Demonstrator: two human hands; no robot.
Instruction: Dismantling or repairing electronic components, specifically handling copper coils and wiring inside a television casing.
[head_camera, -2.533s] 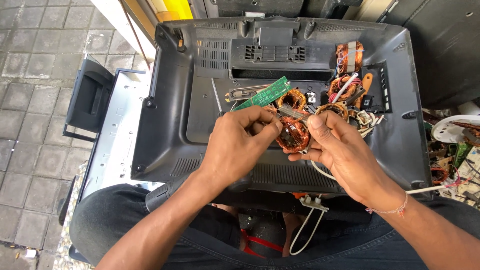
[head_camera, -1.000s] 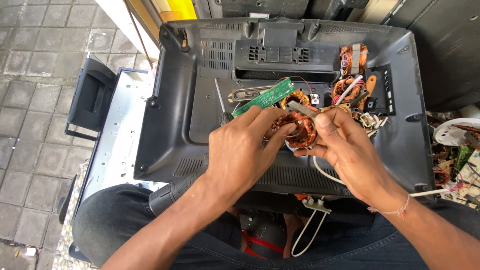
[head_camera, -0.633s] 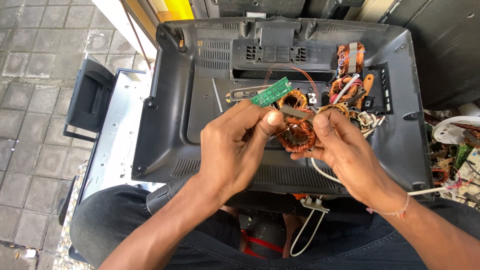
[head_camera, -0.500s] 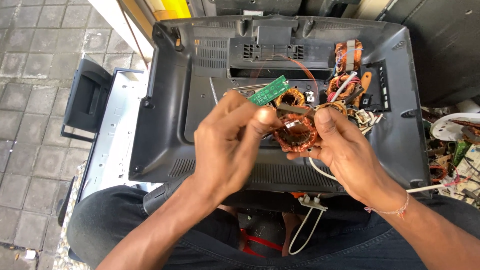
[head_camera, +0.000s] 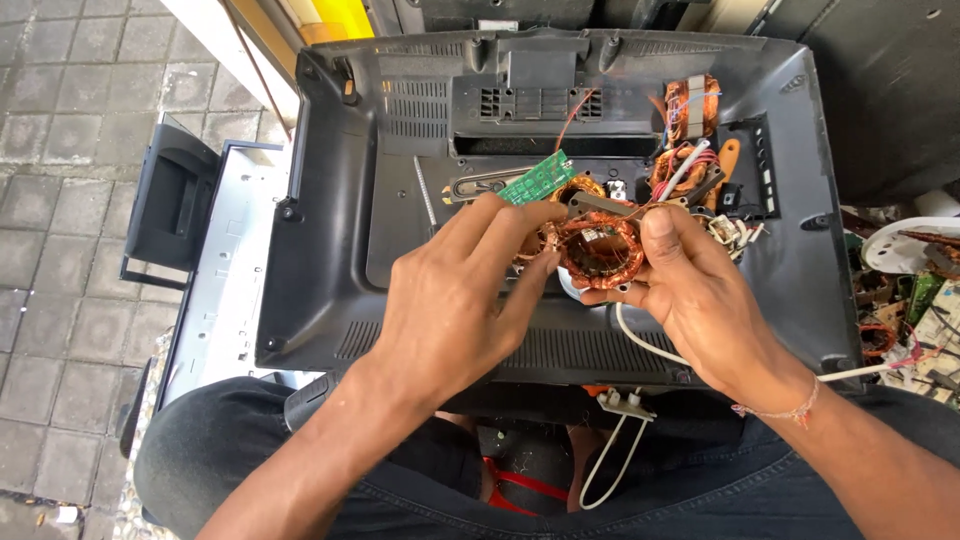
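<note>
A round copper-wound coil (head_camera: 600, 250) is held over the dark plastic back cover (head_camera: 330, 250) of a television lying on my lap. My right hand (head_camera: 700, 300) grips the coil from the right, thumb on its top rim. My left hand (head_camera: 460, 290) pinches the coil's left edge with its fingertips. A small green circuit board (head_camera: 537, 178) lies on the cover just beyond my left fingers. A white cable (head_camera: 640, 340) runs from under the coil toward my lap.
More copper coils and loose wires (head_camera: 690, 150) sit at the cover's far right. A metal panel (head_camera: 215, 270) and a black stand (head_camera: 165, 210) lie on the paved ground to the left. A pile of scrap boards (head_camera: 915, 300) is at the right edge.
Both hands have kept hold of the coil, shifting their fingers around it. The left fingers have slid along its left edge and the coil has turned slightly.
</note>
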